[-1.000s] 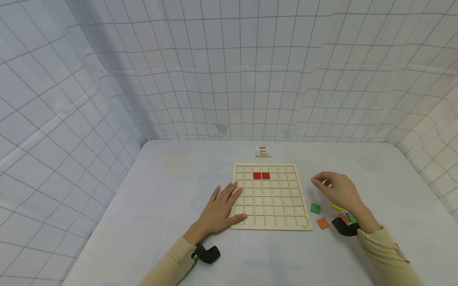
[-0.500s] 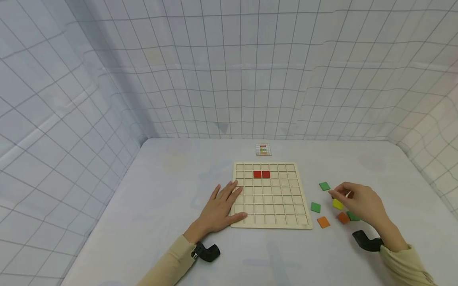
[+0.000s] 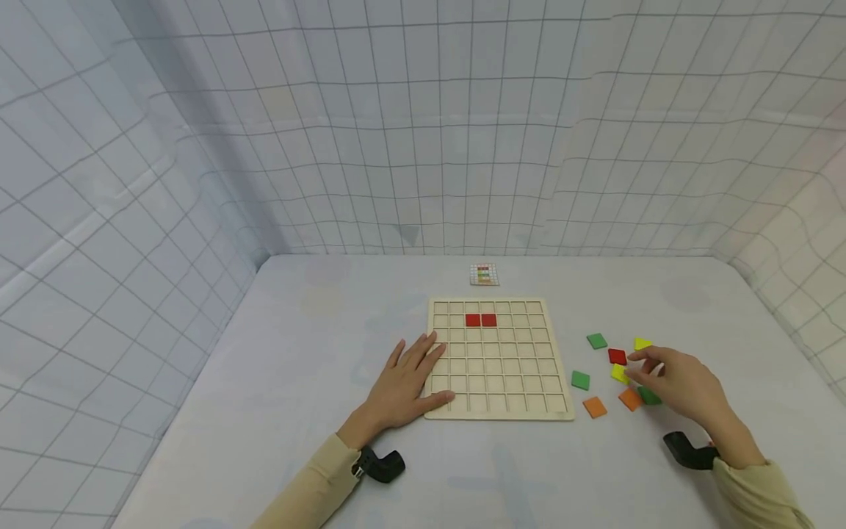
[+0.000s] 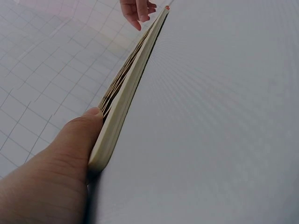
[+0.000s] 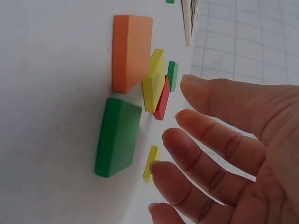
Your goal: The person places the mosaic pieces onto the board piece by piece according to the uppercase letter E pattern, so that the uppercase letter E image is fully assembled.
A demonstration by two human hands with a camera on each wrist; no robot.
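My left hand [image 3: 403, 386] lies with spread fingers on the left edge of a pale wooden grid board [image 3: 496, 365]. In the left wrist view its thumb [image 4: 81, 135] rests on the board's edge. Two red square tiles [image 3: 480, 320] sit side by side in the board's second row from the back. To the right, my right hand [image 3: 684, 386] hovers over loose tiles, thumb and fingers apart, holding nothing. Nearest its fingertips are a red tile [image 3: 617, 356] and a yellow tile [image 3: 619, 373]. A green tile [image 5: 117, 137] lies partly beneath the hand.
Orange tiles [image 3: 595, 407] and more green tiles [image 3: 580, 380] lie between the board and my right hand. Another yellow tile [image 3: 642, 343] is behind its fingers. A small card [image 3: 485, 275] with a coloured grid lies beyond the board. Grid-patterned curtains [image 3: 423, 147] enclose the table.
My right hand has moved rightward and nearer, away from beside the board. Its thumb and fingers have parted, and the red tile shows in front of them. The left hand stays put.
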